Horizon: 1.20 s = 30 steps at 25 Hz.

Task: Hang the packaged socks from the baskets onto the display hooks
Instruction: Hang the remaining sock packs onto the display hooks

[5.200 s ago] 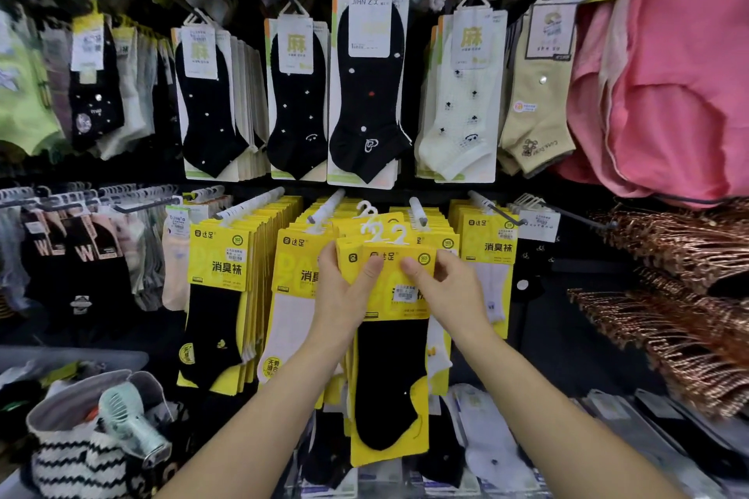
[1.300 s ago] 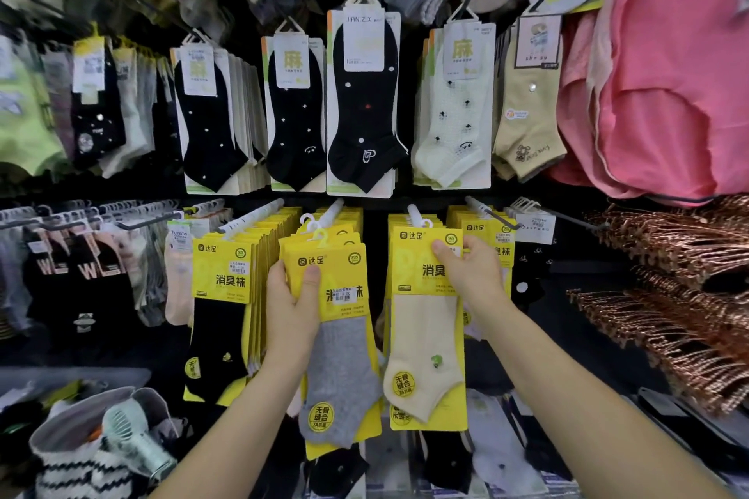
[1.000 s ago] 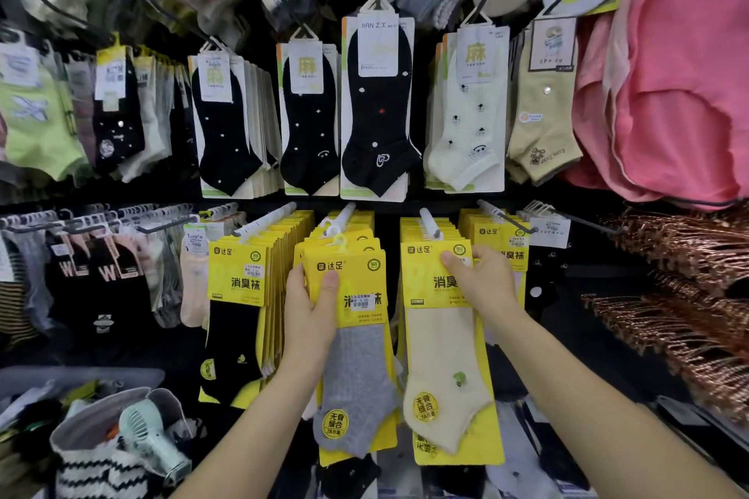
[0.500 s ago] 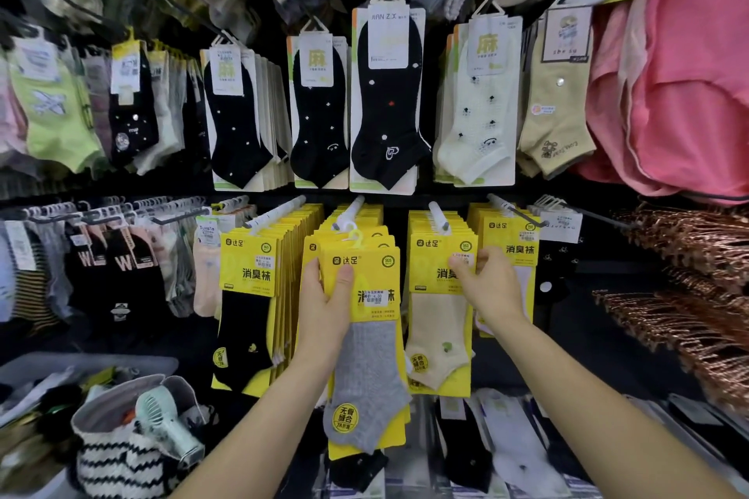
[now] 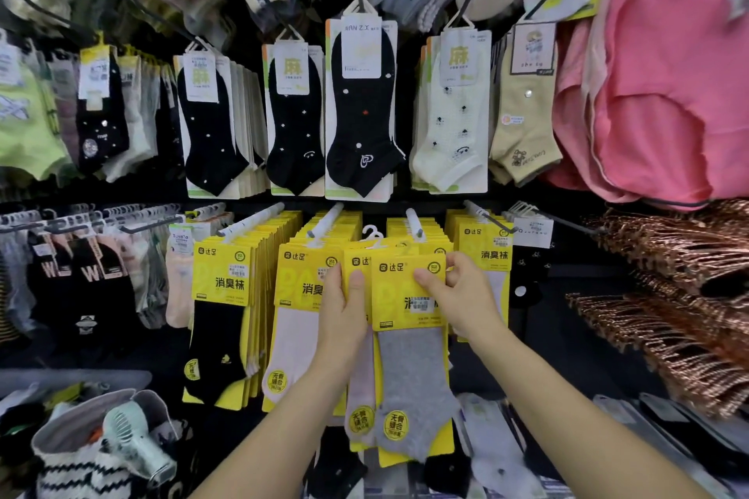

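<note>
Holding two yellow packs just below and in front of the white display peg (image 5: 413,220). R hand (image 5: 466,298) pinches the grey-sock pack (image 5: 409,377) at its top right corner, thumb on the front, fingers curled behind. L hand (image 5: 342,316), left of the peg, grips a pale-sock pack (image 5: 358,401) tucked partly behind the grey one, thumb on its card. The packs' hanger hooks (image 5: 375,235) sit just left of the peg, apart from it. Far lower left of the peg: striped bag (image 5: 81,474) w/ a handheld fan (image 5: 133,438).
</note>
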Each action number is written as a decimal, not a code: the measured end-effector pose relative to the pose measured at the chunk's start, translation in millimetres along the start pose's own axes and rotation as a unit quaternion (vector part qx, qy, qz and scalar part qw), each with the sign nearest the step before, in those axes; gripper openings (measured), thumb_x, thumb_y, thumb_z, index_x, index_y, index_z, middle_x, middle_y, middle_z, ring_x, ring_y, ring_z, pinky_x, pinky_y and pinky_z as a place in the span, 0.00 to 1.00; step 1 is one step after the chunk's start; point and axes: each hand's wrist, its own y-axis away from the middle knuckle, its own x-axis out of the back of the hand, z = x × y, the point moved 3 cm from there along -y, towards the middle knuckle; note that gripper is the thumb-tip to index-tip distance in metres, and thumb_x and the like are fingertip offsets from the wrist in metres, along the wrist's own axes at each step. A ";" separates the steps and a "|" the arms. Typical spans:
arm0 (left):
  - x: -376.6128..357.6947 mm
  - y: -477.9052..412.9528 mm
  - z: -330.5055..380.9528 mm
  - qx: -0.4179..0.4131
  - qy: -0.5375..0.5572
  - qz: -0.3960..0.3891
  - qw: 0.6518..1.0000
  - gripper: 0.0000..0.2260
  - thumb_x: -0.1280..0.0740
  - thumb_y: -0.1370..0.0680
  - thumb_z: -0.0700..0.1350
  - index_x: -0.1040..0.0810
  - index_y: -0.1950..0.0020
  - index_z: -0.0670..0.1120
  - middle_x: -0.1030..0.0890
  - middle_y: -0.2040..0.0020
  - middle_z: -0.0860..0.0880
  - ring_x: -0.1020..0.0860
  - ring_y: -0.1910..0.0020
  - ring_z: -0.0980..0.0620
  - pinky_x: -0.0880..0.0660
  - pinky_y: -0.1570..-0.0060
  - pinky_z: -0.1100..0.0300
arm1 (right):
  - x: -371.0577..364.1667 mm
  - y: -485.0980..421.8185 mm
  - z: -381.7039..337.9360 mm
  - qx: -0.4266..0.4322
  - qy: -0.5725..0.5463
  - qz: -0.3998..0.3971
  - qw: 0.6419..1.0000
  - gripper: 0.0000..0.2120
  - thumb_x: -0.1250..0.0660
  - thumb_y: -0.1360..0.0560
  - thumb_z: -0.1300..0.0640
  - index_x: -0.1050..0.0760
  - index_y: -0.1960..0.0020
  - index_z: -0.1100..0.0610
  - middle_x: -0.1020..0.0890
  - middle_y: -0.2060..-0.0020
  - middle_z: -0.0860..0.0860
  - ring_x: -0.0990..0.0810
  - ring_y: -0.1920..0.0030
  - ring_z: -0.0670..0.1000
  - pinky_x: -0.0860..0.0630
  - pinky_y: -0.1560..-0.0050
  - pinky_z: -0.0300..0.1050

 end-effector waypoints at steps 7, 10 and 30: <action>31.8 -12.3 1.1 -0.027 -0.038 0.054 0.997 0.07 0.45 0.18 0.45 0.29 0.53 0.52 0.24 0.58 0.50 0.27 0.60 0.51 0.29 0.59 0.57 | 15.3 -16.8 -3.6 -0.001 0.015 0.073 0.997 0.11 0.35 0.24 0.52 0.28 0.46 0.57 0.20 0.52 0.52 0.22 0.46 0.55 0.24 0.53 0.44; 46.7 -13.9 2.0 -0.028 -0.052 0.059 0.997 0.06 0.45 0.18 0.47 0.29 0.50 0.55 0.21 0.53 0.51 0.22 0.54 0.51 0.25 0.53 0.55 | 12.5 -26.2 -0.2 -0.023 0.071 0.064 0.995 0.07 0.35 0.24 0.50 0.30 0.53 0.53 0.21 0.49 0.56 0.23 0.46 0.57 0.26 0.52 0.49; 56.1 -4.0 -5.0 -0.031 -0.036 0.039 0.998 0.07 0.43 0.19 0.47 0.26 0.47 0.55 0.19 0.50 0.52 0.20 0.50 0.50 0.22 0.51 0.52 | 8.6 -33.6 11.5 -0.076 -0.015 0.067 0.995 0.17 0.34 0.24 0.52 0.27 0.50 0.68 0.21 0.48 0.66 0.22 0.48 0.65 0.24 0.46 0.63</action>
